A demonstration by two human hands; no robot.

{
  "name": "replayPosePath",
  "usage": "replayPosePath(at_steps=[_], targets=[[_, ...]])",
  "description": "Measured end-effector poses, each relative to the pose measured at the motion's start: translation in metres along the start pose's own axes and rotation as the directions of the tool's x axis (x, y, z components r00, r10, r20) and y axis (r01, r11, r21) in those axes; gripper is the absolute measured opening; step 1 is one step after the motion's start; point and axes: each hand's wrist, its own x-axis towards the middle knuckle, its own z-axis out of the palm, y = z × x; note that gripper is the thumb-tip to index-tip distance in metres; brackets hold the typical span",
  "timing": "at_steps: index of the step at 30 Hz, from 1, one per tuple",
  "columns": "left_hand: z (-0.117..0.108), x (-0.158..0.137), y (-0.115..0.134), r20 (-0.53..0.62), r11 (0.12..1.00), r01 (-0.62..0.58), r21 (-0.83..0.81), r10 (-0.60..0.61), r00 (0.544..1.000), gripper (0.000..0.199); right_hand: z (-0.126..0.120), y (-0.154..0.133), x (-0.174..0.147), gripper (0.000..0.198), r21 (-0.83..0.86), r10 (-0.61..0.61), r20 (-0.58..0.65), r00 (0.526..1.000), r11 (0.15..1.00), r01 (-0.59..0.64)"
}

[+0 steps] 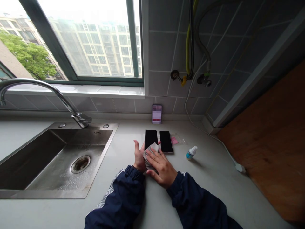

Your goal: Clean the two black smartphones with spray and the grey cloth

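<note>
On my feed, I have the left hand (139, 159) cradling the left phone (151, 137) over the table (221, 168), seemingly bracing it, while the adjoining right hand (163, 168) flattens a cloth (153, 146) onto its near end.

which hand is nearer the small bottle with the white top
Right: the right hand, resting on the cloth, is left of the bottle, not touching it. The left hand is farther left, partly covered by the cloth.
</note>
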Motion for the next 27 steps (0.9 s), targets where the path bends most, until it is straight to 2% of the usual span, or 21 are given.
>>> replayPosePath(at_steps=[5, 8, 10, 14, 17, 23, 27], targets=[[-0.002, 0.001, 0.007, 0.002, 0.999, -0.05, 0.008, 0.05, 0.999, 0.097, -0.003, 0.0, -0.001, 0.041, 0.053, -0.002, -0.116, 0.993, 0.999, 0.008], [-0.002, 0.002, 0.008, 0.009, 0.998, -0.063, 0.005, 0.063, 0.998, 0.097, -0.002, -0.001, -0.002, 0.036, 0.036, 0.018, -0.157, 0.988, 0.999, -0.013], [-0.002, 0.002, 0.005, -0.002, 0.998, -0.058, -0.007, 0.058, 0.998, 0.096, 0.0, -0.001, -0.002, 0.04, -0.01, 0.054, -0.142, 0.988, 0.998, -0.056], [-0.002, 0.004, -0.006, -0.034, 1.0, -0.012, -0.013, 0.012, 0.999, 0.088, 0.008, 0.002, -0.002, 0.061, -0.123, 0.146, -0.115, 0.983, 0.979, -0.16], [-0.007, 0.006, -0.017, 0.028, 0.997, 0.073, 0.014, -0.073, 0.997, 0.085, 0.012, 0.004, -0.003, 0.071, -0.162, 0.215, -0.162, 0.963, 0.957, -0.241], [-0.015, 0.003, -0.03, 0.042, 0.965, 0.077, 0.251, -0.091, 0.995, 0.062, 0.008, 0.009, -0.002, 0.072, -0.131, 0.307, -0.313, 0.899, 0.923, -0.361], [-0.009, -0.001, -0.029, 0.178, 0.933, 0.055, 0.357, -0.126, 0.976, 0.06, 0.004, 0.013, -0.002, 0.07, -0.109, 0.318, -0.352, 0.88, 0.92, -0.376]])
